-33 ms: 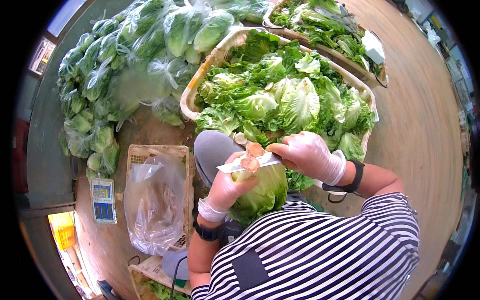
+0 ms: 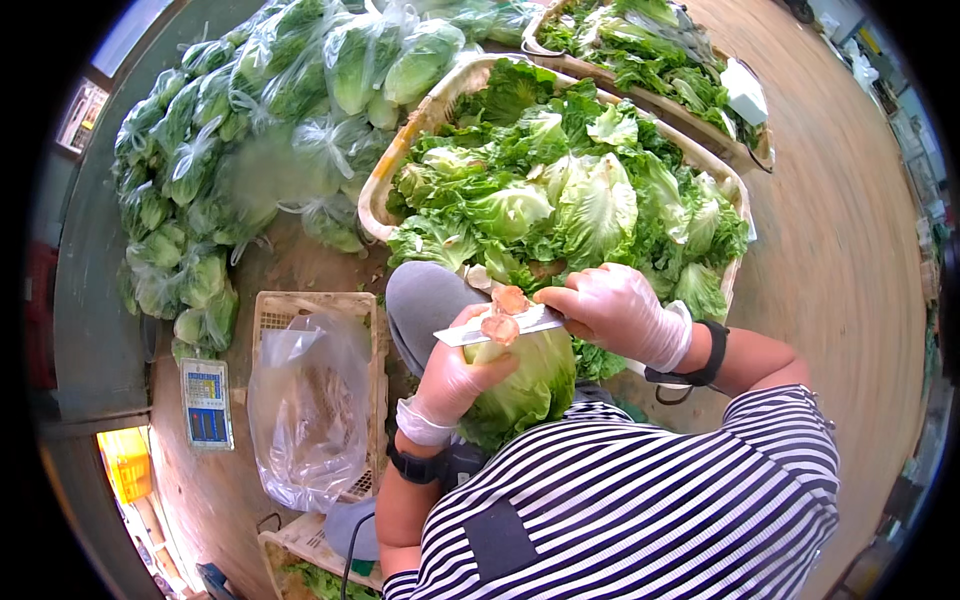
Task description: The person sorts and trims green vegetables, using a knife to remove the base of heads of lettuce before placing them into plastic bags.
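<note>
Gripped in my left hand [image 2: 448,385] is a head of lettuce [image 2: 530,385], tilted with its butt end up in front of my chest. My right hand [image 2: 630,315] is closed on a knife [image 2: 540,318]; its handle is hidden by the fingers. The flat pale blade lies across the lettuce's stem, and its far end reaches the fingers of my left hand. A brownish cut stem face [image 2: 500,328] shows on the near side of the blade, and another brownish stem piece [image 2: 510,299] on the far side. Both hands wear thin clear gloves.
Loose leaves fill a large crate [image 2: 375,200] ahead; another leaf-filled crate [image 2: 765,155] stands behind it. Bagged lettuces [image 2: 195,165] are piled at left. A crate [image 2: 380,350] lined with a clear bag [image 2: 308,410] sits left of my knee, beside a scale [image 2: 207,404].
</note>
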A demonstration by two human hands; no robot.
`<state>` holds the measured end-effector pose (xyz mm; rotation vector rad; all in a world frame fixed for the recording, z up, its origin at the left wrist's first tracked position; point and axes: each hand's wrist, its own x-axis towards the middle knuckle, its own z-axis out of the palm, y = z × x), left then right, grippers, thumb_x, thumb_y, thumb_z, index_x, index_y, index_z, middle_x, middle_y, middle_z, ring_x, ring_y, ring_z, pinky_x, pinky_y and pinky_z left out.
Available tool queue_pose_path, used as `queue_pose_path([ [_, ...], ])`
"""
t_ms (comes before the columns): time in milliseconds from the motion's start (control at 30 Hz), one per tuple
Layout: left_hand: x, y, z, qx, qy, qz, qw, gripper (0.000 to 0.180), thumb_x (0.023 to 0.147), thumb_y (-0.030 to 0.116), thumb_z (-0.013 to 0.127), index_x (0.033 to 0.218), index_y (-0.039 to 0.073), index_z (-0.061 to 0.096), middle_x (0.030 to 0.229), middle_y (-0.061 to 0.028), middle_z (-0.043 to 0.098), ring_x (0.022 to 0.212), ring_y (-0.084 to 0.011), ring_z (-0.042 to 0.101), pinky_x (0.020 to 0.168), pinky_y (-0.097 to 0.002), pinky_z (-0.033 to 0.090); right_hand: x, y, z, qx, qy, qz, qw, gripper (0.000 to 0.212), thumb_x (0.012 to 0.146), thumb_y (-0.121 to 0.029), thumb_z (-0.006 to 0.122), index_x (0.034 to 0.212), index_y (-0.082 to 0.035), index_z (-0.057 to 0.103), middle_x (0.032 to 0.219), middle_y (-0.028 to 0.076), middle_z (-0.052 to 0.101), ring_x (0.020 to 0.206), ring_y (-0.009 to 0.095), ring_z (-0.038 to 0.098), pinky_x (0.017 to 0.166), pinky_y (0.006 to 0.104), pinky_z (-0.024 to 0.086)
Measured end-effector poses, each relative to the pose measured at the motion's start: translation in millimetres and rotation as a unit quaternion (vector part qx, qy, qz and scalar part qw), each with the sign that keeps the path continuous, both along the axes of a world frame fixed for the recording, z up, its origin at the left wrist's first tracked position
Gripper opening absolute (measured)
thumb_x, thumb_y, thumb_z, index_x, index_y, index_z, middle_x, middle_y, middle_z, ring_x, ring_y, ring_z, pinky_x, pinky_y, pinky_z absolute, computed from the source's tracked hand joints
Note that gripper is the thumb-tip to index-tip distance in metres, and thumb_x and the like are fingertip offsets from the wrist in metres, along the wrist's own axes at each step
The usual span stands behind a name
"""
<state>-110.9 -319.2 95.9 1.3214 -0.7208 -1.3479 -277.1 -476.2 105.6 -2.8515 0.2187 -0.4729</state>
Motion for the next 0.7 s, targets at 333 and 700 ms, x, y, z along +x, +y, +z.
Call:
queue_pose_path([
  [333, 2, 8, -3, -0.039, 0.031, -0.032, 0.998, 0.062, 0.067, 0.006, 0.072, 0.122, 0.004, 0.044, 0.111, -0.0045, 0.056, 0.102, -0.0135, 0.052, 0.092, -0.028, 0.04, -28, -29, -2, 0.082, -0.105, -0.175, 0.976, 0.012, 0.08, -0.02, 0.063, 0.089, -0.013, 0.061, 0.064, 0.005, 0.06, 0.054, 0.018, 0.059, 0.049, 0.0326, 0.048],
  [700, 3, 11, -8, -0.064, 0.084, 0.013, 0.994, 0.065, 0.07, 0.02, 0.077, 0.123, 0.003, 0.043, 0.116, -0.0043, 0.054, 0.106, -0.013, 0.051, 0.095, -0.0284, 0.038, 7, 0, -4, -0.044, -0.046, 0.063, 0.996, 0.031, 0.067, -0.021, 0.066, 0.096, -0.019, 0.059, 0.064, -0.001, 0.05, 0.058, 0.017, 0.056, 0.051, 0.0313, 0.045],
])
